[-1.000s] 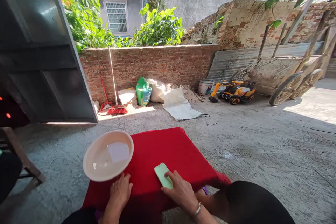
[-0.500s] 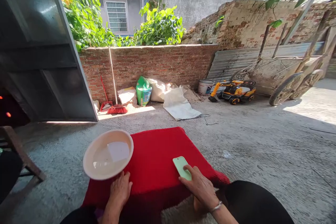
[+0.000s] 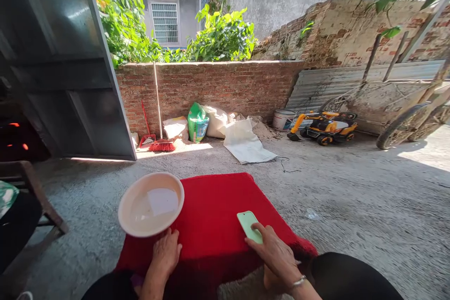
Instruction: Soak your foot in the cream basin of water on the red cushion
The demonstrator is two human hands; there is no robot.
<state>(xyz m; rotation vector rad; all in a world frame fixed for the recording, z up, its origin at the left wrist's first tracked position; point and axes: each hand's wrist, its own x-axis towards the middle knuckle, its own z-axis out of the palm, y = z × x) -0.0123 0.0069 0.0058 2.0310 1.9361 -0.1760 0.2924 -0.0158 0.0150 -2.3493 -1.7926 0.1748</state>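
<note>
A pale green smartphone (image 3: 248, 225) lies at a slant on the red cloth (image 3: 214, 211). My right hand (image 3: 276, 251), with a silver bracelet at the wrist, grips the phone's near end between thumb and fingers. On the cloth's left side stands a pale pink plastic basin (image 3: 126, 213), holding what looks like clear water with a bright reflection. My left hand (image 3: 167, 249) rests on the cloth by the basin's near rim, fingers stretched out and holding nothing; the rim partly covers the fingertips.
To the left are a wooden chair (image 3: 38, 197), part of a seated person (image 3: 17, 215) and a metal door (image 3: 73, 103). Along the brick wall (image 3: 225, 85) stand a red broom (image 3: 161, 146), sacks (image 3: 215, 121), a bucket (image 3: 283, 120) and a toy excavator (image 3: 325, 127). A cart (image 3: 404, 124) stands at right.
My view has turned a little left, so the scene sits further right. Both hands, the phone and the basin keep nearly the same places on the cloth.
</note>
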